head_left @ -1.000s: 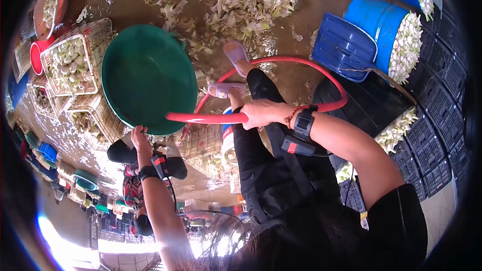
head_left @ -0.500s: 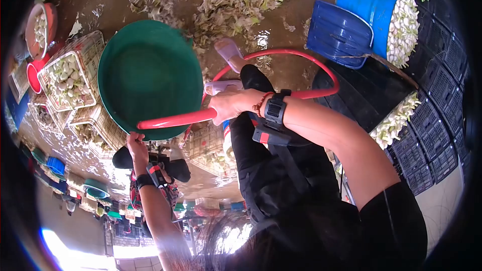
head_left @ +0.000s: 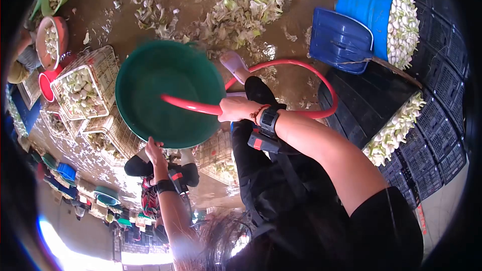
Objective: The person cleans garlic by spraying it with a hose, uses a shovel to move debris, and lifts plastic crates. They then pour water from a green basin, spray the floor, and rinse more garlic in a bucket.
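Observation:
A large round green basin (head_left: 150,60) is tilted in front of me, its open side facing me. My left hand (head_left: 155,151) is closed on its lower rim. My right hand (head_left: 238,109) is wrapped round a red hose (head_left: 193,105), whose free end points into the middle of the basin. Behind that hand the hose loops over the wet floor past my lilac slipper (head_left: 233,64).
To the left stand crates of garlic (head_left: 80,90) and a pink tub (head_left: 52,42). A blue barrel (head_left: 369,12), a blue shovel (head_left: 339,40) and black crates (head_left: 434,135) are at right. Peelings (head_left: 241,15) lie ahead. A person in dark trousers (head_left: 138,166) is beyond my left hand.
The hose end has swung from near the basin's lower rim to over its middle. The basin sits further right and lower in view, as the head view has shifted too.

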The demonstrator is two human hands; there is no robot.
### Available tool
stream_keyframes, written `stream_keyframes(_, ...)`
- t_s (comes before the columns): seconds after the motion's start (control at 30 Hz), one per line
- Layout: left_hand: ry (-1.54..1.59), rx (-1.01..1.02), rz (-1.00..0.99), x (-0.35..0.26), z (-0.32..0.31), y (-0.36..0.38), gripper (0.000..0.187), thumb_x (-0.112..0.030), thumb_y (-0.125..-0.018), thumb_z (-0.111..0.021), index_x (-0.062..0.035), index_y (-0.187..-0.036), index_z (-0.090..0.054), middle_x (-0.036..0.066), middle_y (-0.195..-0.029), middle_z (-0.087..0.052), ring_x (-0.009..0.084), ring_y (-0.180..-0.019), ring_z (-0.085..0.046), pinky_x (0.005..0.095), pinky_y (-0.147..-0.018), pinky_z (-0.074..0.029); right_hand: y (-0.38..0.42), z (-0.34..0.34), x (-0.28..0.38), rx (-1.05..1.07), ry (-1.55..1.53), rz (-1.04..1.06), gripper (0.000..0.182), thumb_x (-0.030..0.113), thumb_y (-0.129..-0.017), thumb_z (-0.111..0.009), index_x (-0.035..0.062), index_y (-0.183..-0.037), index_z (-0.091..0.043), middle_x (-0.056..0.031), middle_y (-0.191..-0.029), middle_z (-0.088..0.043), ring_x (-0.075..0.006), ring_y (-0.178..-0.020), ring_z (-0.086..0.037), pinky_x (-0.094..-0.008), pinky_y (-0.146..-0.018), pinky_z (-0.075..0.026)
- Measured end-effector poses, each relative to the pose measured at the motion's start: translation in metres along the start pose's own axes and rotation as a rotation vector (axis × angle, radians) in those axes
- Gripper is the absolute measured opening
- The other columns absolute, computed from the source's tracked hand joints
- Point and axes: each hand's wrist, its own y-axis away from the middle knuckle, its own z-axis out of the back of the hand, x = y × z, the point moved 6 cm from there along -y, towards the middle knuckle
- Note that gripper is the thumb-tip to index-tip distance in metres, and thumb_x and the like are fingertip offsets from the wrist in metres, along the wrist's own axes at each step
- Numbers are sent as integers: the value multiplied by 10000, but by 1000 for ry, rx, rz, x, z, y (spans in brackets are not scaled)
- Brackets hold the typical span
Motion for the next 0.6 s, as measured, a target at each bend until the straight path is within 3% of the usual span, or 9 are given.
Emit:
stream_keyframes(0.07, -286, -196, -163, -6, 19, -9, 316, -302, -842, -422, -47, -667, -485, 36, -598, -491, 134, -526, -476, 288, -491, -369, 3, -1, -14, 42, -4, -112, 303, 242, -703, -559, -34, -816, -615, -194, -819, -622, -297, -733, -623, -396, -638, -475)
stream_keyframes(0.1, -601, -273, -169, -16, 24, -6, 422, -343, -868, -381, 26, -724, -525, 125, -654, -569, 234, -573, -561, 372, -539, -437, 7, 3, -14, -6, 28, -66, 317, 235, -688, -568, -34, -855, -595, -193, -821, -621, -299, -719, -622, -394, -627, -473)
stream_keyframes(0.13, -597, -279, -178, -22, 26, -3, 422, -343, -868, -381, 26, -724, -525, 125, -654, -569, 234, -573, -561, 372, -539, -437, 11, 5, -18, -14, 29, -57, 317, 235, -688, -568, -34, -855, -595, -193, -821, -621, -299, -719, -622, -394, -627, -473)
stream_keyframes(0.2, -1030, -520, -296, -45, 37, 10, 460, -348, -886, -355, 53, -779, -553, 206, -738, -600, 338, -693, -597, 443, -615, -452, 24, 11, -21, -45, 14, -48, 351, 245, -670, -573, -14, -906, -584, -185, -818, -622, -296, -733, -622, -400, -624, -474)
stream_keyframes(0.23, -1046, -504, -265, -49, 44, 13, 448, -341, -900, -332, 39, -805, -550, 236, -794, -598, 395, -773, -579, 482, -669, -443, 39, 20, -18, -43, -45, -70, 404, 254, -664, -574, 16, -991, -567, -169, -826, -625, -286, -759, -624, -394, -642, -483)
stream_keyframes(0.47, -1085, -600, -358, -94, 68, 57, 379, -323, -919, -313, 9, -876, -492, 219, -786, -588, 385, -736, -576, 468, -641, -436, 50, 13, -51, 3, 17, -308, 340, 292, -666, -574, 26, -868, -635, -141, -851, -640, -261, -778, -630, -370, -679, -493)
stream_keyframes(0.53, -1058, -621, -385, -104, 80, 64, 370, -321, -921, -311, 4, -878, -484, 219, -778, -588, 387, -730, -575, 469, -634, -435, 58, 14, -48, 11, -44, -297, 324, 332, -697, -589, 7, -697, -600, -79, -558, -578, -216, -503, -586, -344, -479, -443)
stream_keyframes(0.6, -1013, -647, -423, -114, 89, 75, 353, -318, -924, -308, -6, -881, -467, 218, -762, -588, 391, -719, -572, 469, -620, -431, 65, 18, -43, -10, -30, -248, 318, 328, -697, -590, 10, -687, -598, -75, -555, -579, -214, -497, -582, -343, -478, -442)
